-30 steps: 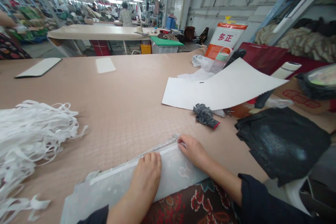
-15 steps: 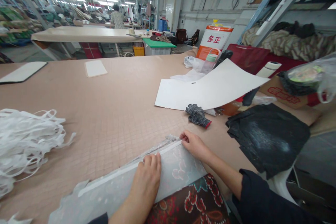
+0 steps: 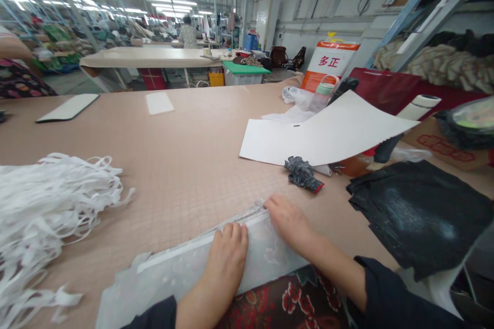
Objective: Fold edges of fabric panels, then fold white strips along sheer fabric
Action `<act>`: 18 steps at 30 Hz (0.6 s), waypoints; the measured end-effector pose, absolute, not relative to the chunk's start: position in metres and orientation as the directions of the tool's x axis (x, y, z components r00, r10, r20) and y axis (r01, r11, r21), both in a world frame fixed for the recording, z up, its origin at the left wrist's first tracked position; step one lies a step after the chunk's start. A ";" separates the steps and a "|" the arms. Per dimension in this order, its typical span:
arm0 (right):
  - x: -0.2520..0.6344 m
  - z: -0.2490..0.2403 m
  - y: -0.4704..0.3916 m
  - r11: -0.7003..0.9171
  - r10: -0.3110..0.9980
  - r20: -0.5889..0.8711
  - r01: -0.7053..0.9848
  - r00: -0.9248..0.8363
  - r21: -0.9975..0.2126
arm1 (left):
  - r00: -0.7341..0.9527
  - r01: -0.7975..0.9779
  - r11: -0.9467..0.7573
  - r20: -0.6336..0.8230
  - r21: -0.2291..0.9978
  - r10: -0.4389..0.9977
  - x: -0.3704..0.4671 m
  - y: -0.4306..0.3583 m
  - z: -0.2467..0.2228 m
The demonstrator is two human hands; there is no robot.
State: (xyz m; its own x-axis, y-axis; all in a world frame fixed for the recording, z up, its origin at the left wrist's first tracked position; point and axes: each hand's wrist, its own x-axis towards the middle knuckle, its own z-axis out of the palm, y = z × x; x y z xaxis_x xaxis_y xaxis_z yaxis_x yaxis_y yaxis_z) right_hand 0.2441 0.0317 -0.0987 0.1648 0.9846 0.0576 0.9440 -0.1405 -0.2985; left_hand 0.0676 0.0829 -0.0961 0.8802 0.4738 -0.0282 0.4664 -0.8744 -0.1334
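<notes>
A pale grey, faintly patterned fabric piece (image 3: 173, 272) lies slantwise at the table's near edge, with a white strip (image 3: 175, 253) along its far edge. My left hand (image 3: 227, 257) rests flat on the fabric near its middle, fingertips on the strip. At the fabric's right end, my right hand (image 3: 285, 218) has its thumb and fingers pinched at the corner, where the strip ends. Dark fabric with red flowers (image 3: 285, 300) shows below the grey piece, nearest my body.
White strips (image 3: 57, 200) are heaped on the left. A grey glove (image 3: 303, 174) lies beyond my right hand, beside a curved white sheet (image 3: 309, 139). Black sheets (image 3: 420, 211) are stacked at right. A person in a flowered garment (image 3: 23, 77) stands at far left.
The camera view has turned a little to the left, so the table's things appear further right. A person has come into view at far left. Both hands keep nearly the same places on the fabric.
</notes>
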 end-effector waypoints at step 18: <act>0.267 -0.104 0.010 -0.045 0.996 0.060 0.964 0.063 -0.263 | 0.601 0.797 -0.604 -0.094 0.000 0.793 -0.113 0.116 -0.097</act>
State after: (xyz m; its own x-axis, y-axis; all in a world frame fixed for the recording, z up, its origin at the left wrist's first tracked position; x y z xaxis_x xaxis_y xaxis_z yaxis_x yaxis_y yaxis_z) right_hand 0.2669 0.0098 -0.1044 0.0628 0.9962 0.0604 0.9636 -0.0448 -0.2635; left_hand -0.1130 0.1160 -0.0969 0.6015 0.7934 -0.0937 0.7969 -0.6042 -0.0002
